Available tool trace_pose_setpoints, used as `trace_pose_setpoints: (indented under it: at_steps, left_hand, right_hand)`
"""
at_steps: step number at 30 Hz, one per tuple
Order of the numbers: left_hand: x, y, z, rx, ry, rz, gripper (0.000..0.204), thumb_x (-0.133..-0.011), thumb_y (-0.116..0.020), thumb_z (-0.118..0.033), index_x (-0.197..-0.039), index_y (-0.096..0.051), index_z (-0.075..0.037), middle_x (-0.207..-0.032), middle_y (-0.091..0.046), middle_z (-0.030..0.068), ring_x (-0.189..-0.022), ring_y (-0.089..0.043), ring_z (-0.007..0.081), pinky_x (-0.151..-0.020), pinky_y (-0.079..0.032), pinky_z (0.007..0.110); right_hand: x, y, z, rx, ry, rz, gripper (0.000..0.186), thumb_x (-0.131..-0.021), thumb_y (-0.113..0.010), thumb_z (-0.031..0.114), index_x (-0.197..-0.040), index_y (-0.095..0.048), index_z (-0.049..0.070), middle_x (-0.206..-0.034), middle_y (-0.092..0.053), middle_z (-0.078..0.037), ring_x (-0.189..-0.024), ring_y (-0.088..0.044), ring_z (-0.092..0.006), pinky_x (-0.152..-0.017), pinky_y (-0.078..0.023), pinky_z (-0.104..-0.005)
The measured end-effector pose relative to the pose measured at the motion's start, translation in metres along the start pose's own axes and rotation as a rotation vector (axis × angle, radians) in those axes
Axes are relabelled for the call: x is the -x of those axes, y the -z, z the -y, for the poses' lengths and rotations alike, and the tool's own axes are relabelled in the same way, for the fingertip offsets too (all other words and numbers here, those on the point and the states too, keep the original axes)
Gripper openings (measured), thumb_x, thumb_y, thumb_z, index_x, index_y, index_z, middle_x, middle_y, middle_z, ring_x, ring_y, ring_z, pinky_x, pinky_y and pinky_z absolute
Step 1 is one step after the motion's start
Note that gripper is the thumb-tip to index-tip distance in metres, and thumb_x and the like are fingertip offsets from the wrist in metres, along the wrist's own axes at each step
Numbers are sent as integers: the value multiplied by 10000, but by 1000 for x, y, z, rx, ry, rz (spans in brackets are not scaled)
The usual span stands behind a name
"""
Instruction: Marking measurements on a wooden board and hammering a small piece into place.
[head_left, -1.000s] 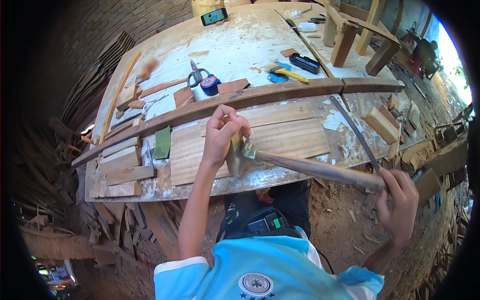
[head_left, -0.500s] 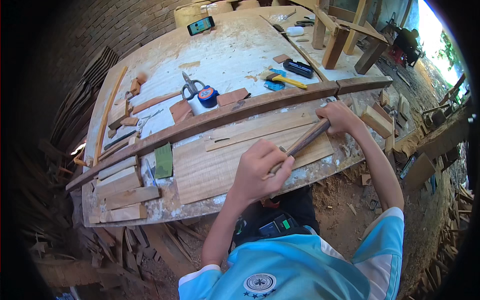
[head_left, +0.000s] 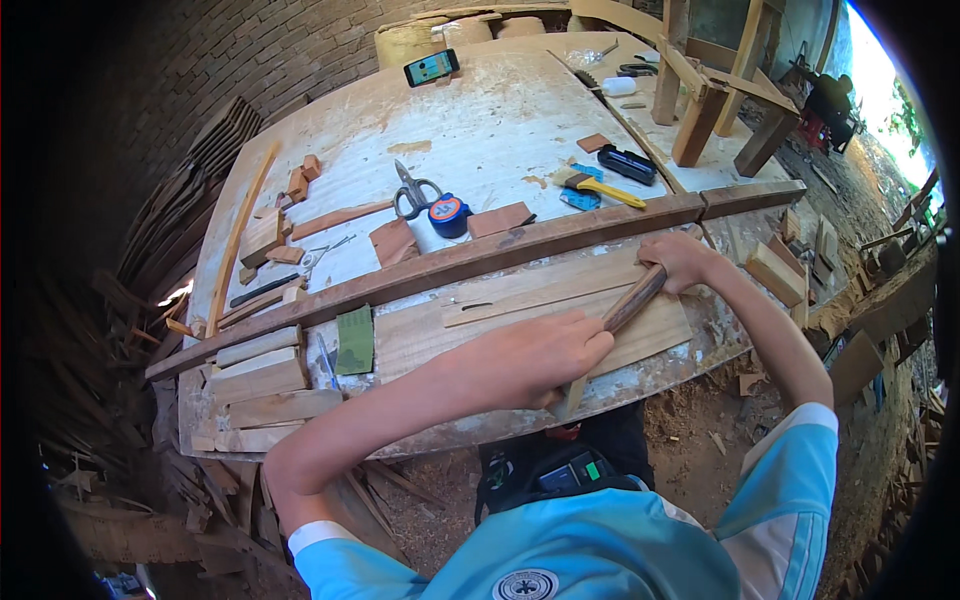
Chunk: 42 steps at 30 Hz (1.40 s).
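Note:
A dark wooden bar (head_left: 635,298) lies slantwise over a flat light-brown board (head_left: 410,345) at the table's near edge. My right hand (head_left: 680,260) grips the bar's far end with curled fingers. Closed around its near part is my left hand (head_left: 555,352), back of the hand upward; a paler wooden end (head_left: 571,396) sticks out below that hand. Under the bar, a narrow thin strip of wood (head_left: 560,290) rests on the board. To the left of the board lies a green patterned piece (head_left: 355,340), apparently sandpaper or cloth.
A long wooden beam (head_left: 450,262) crosses the table behind the board. Beyond it are scissors (head_left: 415,190), a blue tape measure (head_left: 449,215), a yellow-handled brush (head_left: 605,188) and a phone (head_left: 431,68). Wood blocks (head_left: 260,375) sit at left; a wooden frame (head_left: 700,120) stands far right.
My left forearm has swung outward to the left, and the left hand has turned over the bar. The whole view has shifted slightly. My right hand still holds the bar's far end.

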<state>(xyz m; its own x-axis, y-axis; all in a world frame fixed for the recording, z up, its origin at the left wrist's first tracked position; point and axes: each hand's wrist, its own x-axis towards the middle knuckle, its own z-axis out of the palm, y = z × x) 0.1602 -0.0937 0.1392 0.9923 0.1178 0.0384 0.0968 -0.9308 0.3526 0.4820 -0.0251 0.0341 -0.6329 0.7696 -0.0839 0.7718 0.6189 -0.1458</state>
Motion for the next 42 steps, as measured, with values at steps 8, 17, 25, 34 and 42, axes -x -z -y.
trace_pose_setpoints:
  at_steps: [8,17,25,34,42]
  left_hand:
    - [7,-13,0,-132,-22,-168,355,-613,-654,6,-900,-446,-12,-924,-460,118,-879,-496,277,-746,-460,355]
    - [13,-18,3,-228,-46,-252,198,-687,-576,-67,-866,-505,-17,-851,-470,93,-816,-513,219,-698,-467,304]
    - [12,-18,3,-153,10,-180,191,-690,-570,-64,-862,-498,-23,-823,-447,99,-778,-500,236,-671,-453,319]
    - [25,-21,-2,-92,123,-172,265,-677,-590,-58,-930,-528,-10,-843,-467,93,-797,-503,262,-671,-453,329]
    - [161,-33,-11,-317,443,-642,571,-625,-850,-129,-1039,-466,-45,-937,-485,116,-797,-489,275,-665,-416,376]
  right_hand:
    - [-1,2,-3,-12,-40,62,288,-535,-669,176,-782,-578,60,-806,-588,-131,-824,-586,-339,-707,-470,-431]
    - [-4,-3,-7,1,-64,78,343,-488,-670,155,-799,-565,52,-817,-592,-143,-834,-588,-354,-714,-472,-448]
    - [-1,-9,-8,-37,-109,0,314,-485,-663,152,-762,-580,30,-821,-614,-166,-842,-595,-369,-731,-484,-445]
    - [-1,-14,-13,15,-53,-12,332,-498,-673,154,-787,-603,6,-839,-626,-180,-848,-610,-362,-736,-499,-439]
    - [16,-4,-12,-98,-224,-11,321,-506,-669,173,-751,-565,-6,-807,-586,-200,-816,-580,-392,-732,-478,-446]
